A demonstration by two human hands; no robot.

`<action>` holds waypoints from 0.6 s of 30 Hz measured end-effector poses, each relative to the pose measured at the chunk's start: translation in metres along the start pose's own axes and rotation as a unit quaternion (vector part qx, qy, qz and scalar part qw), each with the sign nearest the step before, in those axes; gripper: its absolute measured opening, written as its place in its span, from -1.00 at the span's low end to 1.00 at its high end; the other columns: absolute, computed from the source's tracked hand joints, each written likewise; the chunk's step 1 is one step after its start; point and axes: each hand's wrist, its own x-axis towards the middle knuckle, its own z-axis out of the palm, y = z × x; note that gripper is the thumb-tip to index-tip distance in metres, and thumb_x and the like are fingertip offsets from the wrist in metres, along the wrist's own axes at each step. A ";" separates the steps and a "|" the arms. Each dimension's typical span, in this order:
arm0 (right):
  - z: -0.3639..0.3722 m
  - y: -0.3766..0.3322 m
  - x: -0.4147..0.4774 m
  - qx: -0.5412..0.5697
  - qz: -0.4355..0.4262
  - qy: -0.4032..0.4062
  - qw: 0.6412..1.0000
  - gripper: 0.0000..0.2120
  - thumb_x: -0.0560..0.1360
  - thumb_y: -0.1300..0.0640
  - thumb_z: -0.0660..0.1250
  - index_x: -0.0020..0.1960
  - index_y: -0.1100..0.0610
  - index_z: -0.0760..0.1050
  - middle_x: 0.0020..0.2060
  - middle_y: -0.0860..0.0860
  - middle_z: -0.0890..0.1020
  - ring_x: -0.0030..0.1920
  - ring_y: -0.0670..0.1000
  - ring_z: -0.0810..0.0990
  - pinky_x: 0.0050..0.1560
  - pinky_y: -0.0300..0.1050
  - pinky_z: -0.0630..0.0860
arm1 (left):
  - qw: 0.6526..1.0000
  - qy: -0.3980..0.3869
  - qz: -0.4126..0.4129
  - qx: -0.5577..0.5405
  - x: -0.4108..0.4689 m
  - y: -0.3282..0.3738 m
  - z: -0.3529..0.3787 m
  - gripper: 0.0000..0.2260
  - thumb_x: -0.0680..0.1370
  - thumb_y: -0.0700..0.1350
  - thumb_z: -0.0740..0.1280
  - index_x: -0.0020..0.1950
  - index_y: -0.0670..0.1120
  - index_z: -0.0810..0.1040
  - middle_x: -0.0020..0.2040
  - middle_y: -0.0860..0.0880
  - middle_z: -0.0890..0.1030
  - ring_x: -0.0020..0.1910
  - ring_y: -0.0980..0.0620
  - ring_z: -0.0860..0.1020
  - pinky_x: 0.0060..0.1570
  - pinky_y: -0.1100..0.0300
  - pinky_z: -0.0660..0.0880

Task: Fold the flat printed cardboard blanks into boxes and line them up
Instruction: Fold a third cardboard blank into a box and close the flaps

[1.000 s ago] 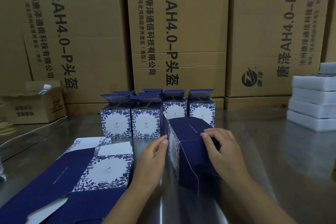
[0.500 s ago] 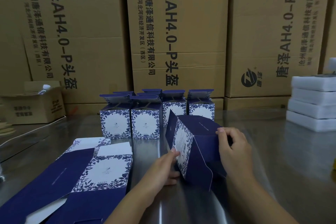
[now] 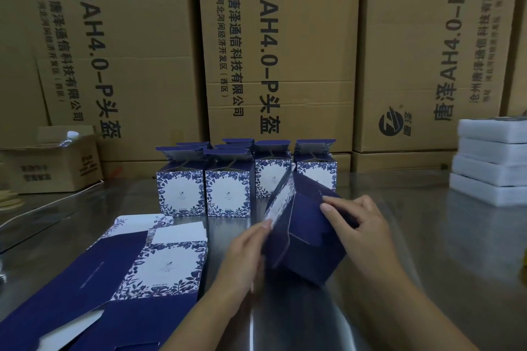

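The right hand [image 3: 362,234] has its fingers curled over the upper dark-blue panel of a half-folded box [image 3: 310,245] and grips it. The left hand [image 3: 245,253] lies against the box's left side with its fingers fairly straight, one fingertip touching the edge of the floral printed face. That hand is blurred, so I can't make out more of it. The box is tipped at an angle over the steel table [image 3: 427,236], near the middle of the near edge, and I can't tell whether its lower corner touches the surface.

Just beyond it, towards the middle of the table, the finished boxes [image 3: 228,194] stand upright with their top flaps open, side by side in a row with more behind. A pile of flat blanks [image 3: 128,268] lies at the near left corner, the top one showing a white panel framed in blue leaves. A stack of white foam pads [image 3: 490,168] sits at the right edge and a small open carton [image 3: 51,165] at the far left. Tall brown cartons [image 3: 285,51] wall off the far edge.
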 end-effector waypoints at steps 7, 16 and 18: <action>0.008 0.011 -0.007 -0.115 -0.055 -0.106 0.986 -0.78 0.44 -0.21 0.30 -0.18 -0.09 0.40 -0.34 -0.11 0.54 -0.28 -0.09 0.52 -0.22 -0.11 0.45 | 0.991 0.107 0.074 -0.027 0.006 0.010 -0.016 -0.71 0.59 -0.08 0.19 -0.14 0.06 0.70 0.04 0.07 0.66 0.11 0.07 0.56 0.13 0.08 0.48; 0.011 0.021 -0.010 -0.210 -0.051 -0.195 0.957 -0.58 0.51 -0.28 0.11 -0.31 0.03 0.26 -0.42 -0.08 0.46 -0.32 -0.04 0.40 -0.29 -0.11 0.31 | 0.990 0.089 0.107 0.040 0.006 0.006 -0.019 -0.72 0.60 -0.08 0.17 -0.10 0.11 0.67 0.18 0.23 0.55 0.16 0.42 0.41 0.16 0.23 0.36; 0.012 0.022 -0.010 -0.241 -0.052 -0.218 0.944 -0.56 0.55 -0.26 0.06 -0.29 0.07 0.30 -0.35 -0.04 0.53 -0.25 0.02 0.46 -0.24 -0.06 0.33 | 0.988 0.082 0.118 0.055 0.006 0.005 -0.019 -0.73 0.60 -0.08 0.17 -0.08 0.12 0.66 0.19 0.23 0.54 0.15 0.48 0.39 0.16 0.29 0.35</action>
